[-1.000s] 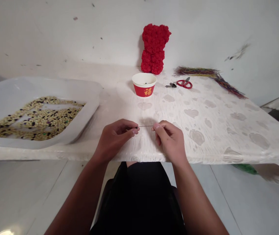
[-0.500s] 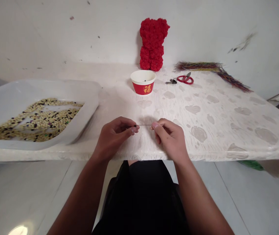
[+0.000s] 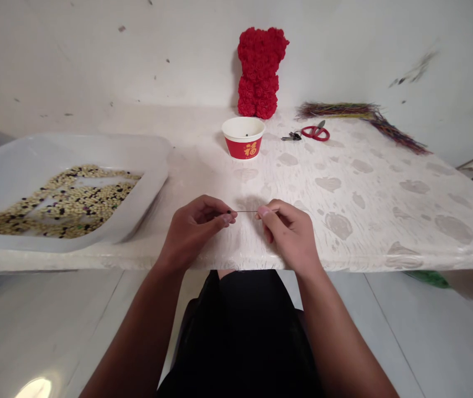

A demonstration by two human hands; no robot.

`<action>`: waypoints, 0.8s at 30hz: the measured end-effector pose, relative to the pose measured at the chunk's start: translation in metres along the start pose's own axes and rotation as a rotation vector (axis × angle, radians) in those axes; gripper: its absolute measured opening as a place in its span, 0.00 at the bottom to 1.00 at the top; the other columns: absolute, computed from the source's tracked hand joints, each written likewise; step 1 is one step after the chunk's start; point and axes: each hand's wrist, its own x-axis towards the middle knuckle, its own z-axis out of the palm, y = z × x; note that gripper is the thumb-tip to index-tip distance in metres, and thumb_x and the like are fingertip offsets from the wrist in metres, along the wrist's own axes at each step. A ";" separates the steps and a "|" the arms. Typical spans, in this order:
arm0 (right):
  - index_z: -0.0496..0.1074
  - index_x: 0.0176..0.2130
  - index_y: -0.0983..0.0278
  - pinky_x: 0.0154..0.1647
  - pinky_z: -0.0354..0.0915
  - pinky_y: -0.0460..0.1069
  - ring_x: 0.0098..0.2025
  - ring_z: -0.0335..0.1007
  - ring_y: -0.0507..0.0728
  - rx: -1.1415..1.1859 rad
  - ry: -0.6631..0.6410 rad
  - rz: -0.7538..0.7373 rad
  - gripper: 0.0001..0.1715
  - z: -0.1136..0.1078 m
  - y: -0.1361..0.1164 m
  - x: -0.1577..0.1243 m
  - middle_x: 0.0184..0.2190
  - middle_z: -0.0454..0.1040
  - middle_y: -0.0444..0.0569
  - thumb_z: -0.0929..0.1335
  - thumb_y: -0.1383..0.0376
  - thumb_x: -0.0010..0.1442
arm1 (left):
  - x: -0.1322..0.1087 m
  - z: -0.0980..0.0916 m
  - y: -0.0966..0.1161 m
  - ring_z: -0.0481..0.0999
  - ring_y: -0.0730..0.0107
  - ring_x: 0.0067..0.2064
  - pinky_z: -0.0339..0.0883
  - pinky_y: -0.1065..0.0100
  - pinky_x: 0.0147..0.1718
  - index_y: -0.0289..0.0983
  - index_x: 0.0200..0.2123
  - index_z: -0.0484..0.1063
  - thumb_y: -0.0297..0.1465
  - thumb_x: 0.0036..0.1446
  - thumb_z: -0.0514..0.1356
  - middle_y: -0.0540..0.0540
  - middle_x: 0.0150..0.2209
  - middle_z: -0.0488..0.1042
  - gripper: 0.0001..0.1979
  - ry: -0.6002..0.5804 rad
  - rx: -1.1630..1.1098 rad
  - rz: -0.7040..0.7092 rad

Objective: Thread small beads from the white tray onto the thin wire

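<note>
Near the table's front edge, my left hand (image 3: 198,226) pinches a small dark bead (image 3: 229,212) between thumb and fingers. A thin wire (image 3: 245,211) runs level from the bead to my right hand (image 3: 288,226), whose thumb and fingers are closed on it. On the left, a white tub (image 3: 159,166) holds many pale and dark beads (image 3: 91,199). Beyond my hands stands a white and red paper bowl (image 3: 237,148) with a small dark thing inside.
A red rose bear (image 3: 259,72) stands against the wall behind the bowl. To its right lie keys (image 3: 291,136), red-handled scissors (image 3: 316,132) and bundles of coloured wires (image 3: 338,110). The patterned tablecloth (image 3: 327,185) ends just before my lap.
The camera view has shifted very slightly. Both hands hold the same pose, with the wire still stretched between them.
</note>
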 end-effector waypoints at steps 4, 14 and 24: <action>0.73 0.27 0.62 0.19 0.54 0.45 0.20 0.56 0.48 -0.003 -0.002 0.000 0.15 0.000 -0.001 0.000 0.17 0.62 0.39 0.69 0.59 0.65 | 0.000 0.000 0.000 0.81 0.74 0.38 0.74 0.73 0.42 0.38 0.34 0.76 0.31 0.52 0.72 0.50 0.34 0.82 0.08 -0.007 0.001 0.005; 0.73 0.27 0.63 0.20 0.54 0.45 0.20 0.56 0.48 0.001 0.002 0.006 0.15 0.000 -0.002 -0.001 0.18 0.63 0.39 0.69 0.60 0.65 | 0.000 -0.001 0.000 0.80 0.73 0.39 0.73 0.73 0.41 0.38 0.33 0.76 0.32 0.52 0.72 0.50 0.35 0.81 0.09 -0.005 0.009 0.003; 0.72 0.27 0.63 0.19 0.54 0.44 0.20 0.56 0.48 -0.002 0.001 0.008 0.15 0.000 -0.002 -0.001 0.17 0.63 0.39 0.69 0.61 0.65 | 0.000 -0.001 0.000 0.79 0.74 0.38 0.72 0.73 0.40 0.38 0.33 0.76 0.32 0.53 0.72 0.50 0.34 0.81 0.08 -0.004 0.023 0.013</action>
